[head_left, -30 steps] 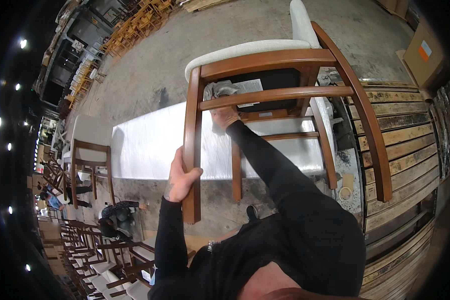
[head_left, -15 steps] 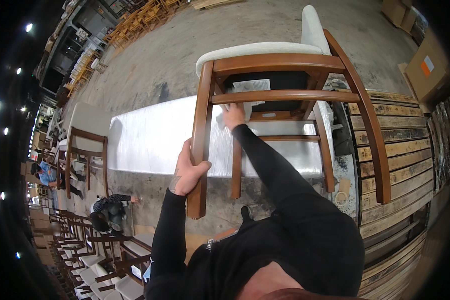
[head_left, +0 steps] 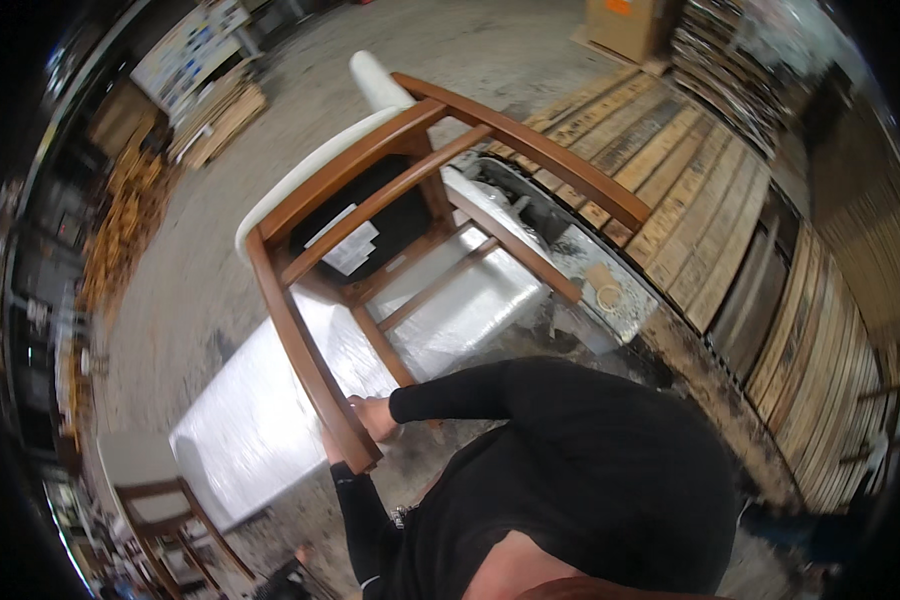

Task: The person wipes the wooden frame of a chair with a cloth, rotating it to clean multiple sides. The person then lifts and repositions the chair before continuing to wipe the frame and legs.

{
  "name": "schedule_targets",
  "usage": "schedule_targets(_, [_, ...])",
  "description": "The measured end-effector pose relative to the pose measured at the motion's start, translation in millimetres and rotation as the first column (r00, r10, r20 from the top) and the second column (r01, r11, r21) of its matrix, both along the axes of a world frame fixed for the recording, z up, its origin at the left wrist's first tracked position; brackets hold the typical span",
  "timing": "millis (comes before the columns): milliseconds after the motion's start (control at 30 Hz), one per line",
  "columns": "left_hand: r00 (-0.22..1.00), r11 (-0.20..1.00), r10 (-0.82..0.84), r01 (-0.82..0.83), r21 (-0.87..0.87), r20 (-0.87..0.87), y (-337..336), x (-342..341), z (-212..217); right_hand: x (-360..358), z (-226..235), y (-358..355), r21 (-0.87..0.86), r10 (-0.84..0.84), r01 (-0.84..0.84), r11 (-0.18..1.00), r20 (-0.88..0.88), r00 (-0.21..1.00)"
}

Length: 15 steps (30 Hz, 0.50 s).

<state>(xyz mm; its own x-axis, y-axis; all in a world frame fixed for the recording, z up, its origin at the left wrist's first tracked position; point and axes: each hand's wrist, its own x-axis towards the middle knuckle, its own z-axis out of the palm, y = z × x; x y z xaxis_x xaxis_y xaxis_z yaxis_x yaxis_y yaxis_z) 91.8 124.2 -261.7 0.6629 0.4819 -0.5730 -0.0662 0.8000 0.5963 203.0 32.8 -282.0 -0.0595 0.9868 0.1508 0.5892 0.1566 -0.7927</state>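
A chair [head_left: 320, 385] with a brown wooden frame and pale upholstery lies on its side, its dark underside and white paper labels [head_left: 345, 240] facing me. It rests on a long bench-like surface wrapped in shiny clear film [head_left: 240, 430]. My left hand [head_left: 333, 447] is closed around the nearest leg close to its foot, mostly hidden behind the wood. My right hand [head_left: 375, 418] is closed beside the same leg end, against its inner side. A scrap of something whitish shows at its fingers, too blurred to name.
Another pale-seated chair [head_left: 150, 480] stands at the lower left. Slatted wooden pallets [head_left: 690, 200] lie to the right, with a grey tray-like surface [head_left: 610, 290] beside them. A cardboard box [head_left: 625, 28] and stacked flat sheets [head_left: 730, 80] are at the back right.
My right hand has come from under the seat down to the leg's foot. My left hand has slid lower on that leg. The view has turned, so the chair appears further left.
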Motion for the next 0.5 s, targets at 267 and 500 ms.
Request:
schedule_targets(267, [0.885, 0.951, 0.232, -0.118, 0.287, -0.404, 71, 18, 7, 21, -20, -147, -0.084, -0.352, 0.344, 0.935, -0.124, 0.928])
schedule_targets(500, [0.755, 0.693, 0.323, 0.222, 0.685, -0.571, 121, 36, 63, 48, 0, -311, -0.383, -0.794, 0.733, 0.563, -0.003, 0.608])
